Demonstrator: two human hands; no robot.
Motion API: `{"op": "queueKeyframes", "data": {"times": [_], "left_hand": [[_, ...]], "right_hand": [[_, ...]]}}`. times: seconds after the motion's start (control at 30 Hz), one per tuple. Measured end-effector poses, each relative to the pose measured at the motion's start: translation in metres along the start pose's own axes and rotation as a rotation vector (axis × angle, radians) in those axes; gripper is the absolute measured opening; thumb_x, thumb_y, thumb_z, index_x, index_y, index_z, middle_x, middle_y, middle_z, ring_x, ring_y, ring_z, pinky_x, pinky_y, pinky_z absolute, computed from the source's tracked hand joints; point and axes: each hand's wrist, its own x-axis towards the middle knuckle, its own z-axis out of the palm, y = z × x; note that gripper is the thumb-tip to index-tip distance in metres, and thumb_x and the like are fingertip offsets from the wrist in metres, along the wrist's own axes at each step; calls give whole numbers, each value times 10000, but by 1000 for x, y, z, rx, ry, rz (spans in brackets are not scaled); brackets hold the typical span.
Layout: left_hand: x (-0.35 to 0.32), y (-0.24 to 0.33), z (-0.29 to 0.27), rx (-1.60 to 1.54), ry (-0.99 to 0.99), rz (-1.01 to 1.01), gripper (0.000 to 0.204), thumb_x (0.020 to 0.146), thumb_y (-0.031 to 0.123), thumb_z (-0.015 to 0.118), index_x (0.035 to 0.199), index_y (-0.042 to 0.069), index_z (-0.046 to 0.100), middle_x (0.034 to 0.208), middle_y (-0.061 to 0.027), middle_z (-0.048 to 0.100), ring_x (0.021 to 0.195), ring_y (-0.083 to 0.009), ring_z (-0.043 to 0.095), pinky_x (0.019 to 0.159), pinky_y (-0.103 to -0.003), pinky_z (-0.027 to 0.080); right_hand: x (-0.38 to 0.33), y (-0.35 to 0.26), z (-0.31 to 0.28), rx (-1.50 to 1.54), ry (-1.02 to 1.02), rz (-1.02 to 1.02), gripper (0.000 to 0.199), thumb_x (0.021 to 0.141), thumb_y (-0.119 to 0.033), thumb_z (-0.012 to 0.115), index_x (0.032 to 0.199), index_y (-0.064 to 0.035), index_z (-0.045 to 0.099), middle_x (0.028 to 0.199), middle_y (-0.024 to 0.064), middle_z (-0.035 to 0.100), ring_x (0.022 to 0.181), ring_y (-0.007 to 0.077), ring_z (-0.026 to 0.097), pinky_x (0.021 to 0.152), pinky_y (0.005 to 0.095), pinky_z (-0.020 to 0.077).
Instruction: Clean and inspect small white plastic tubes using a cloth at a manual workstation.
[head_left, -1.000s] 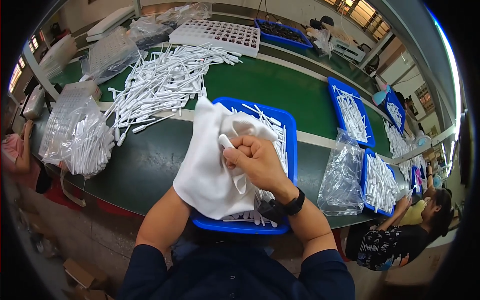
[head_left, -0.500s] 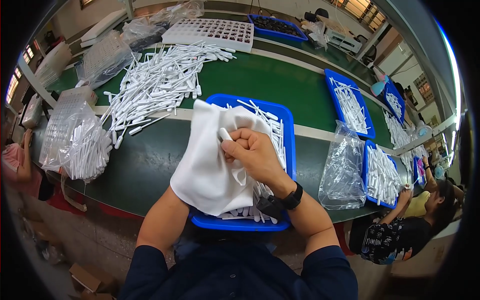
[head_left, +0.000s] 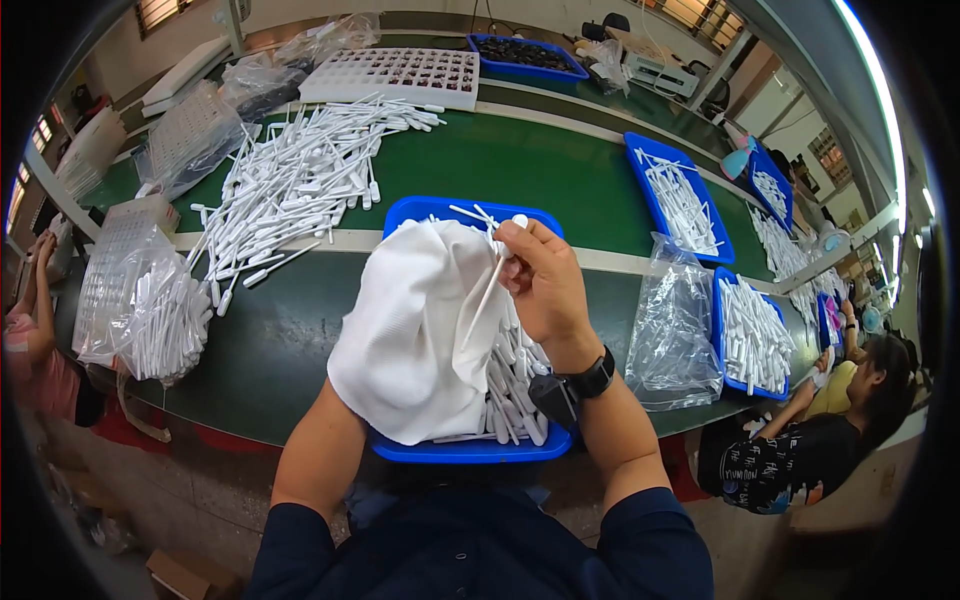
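My right hand (head_left: 545,280) pinches a slim white plastic stick (head_left: 481,308) by its thick, rounded end, held between thumb and fingers. The thin shaft slants down and left against a white cloth (head_left: 405,330). My left hand lies hidden under that cloth; only its forearm comes out at the cloth's lower left edge, so its fingers do not show. Beneath both hands stands a blue tray (head_left: 470,453) holding many loose white sticks (head_left: 515,385), partly covered by the cloth.
A large heap of white sticks (head_left: 300,180) lies at the far left, near a white tray with dark pieces (head_left: 390,75). Bagged sticks (head_left: 170,320) sit at left. On the right are a clear plastic bag (head_left: 675,330), more filled blue trays (head_left: 722,345) and a co-worker (head_left: 800,430).
My right hand has risen and moved right from the middle of the cloth. The stick, mostly hidden before, now shows along its shaft. The cloth has spread flatter.
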Motion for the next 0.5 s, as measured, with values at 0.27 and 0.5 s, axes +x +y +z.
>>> {"op": "queueKeyframes", "data": {"times": [0.27,0.5], "left_hand": [[9,-25,-57,357,34,176,252,1047,191,514,1245,39,551,1169,-34,596,1048,-145,583,919,-269,471],[-16,7,25,247,54,194,307,1052,248,491,1285,58,556,1155,-24,599,1024,-108,580,890,-266,490]], "right_hand": [[-2,14,17,151,-12,231,107,963,-119,669,996,-27,624,866,30,689,820,106,663,712,230,512],[-29,18,37,-603,-116,-128,147,965,-63,672,1075,26,628,902,41,722,839,53,649,777,213,517]]}}
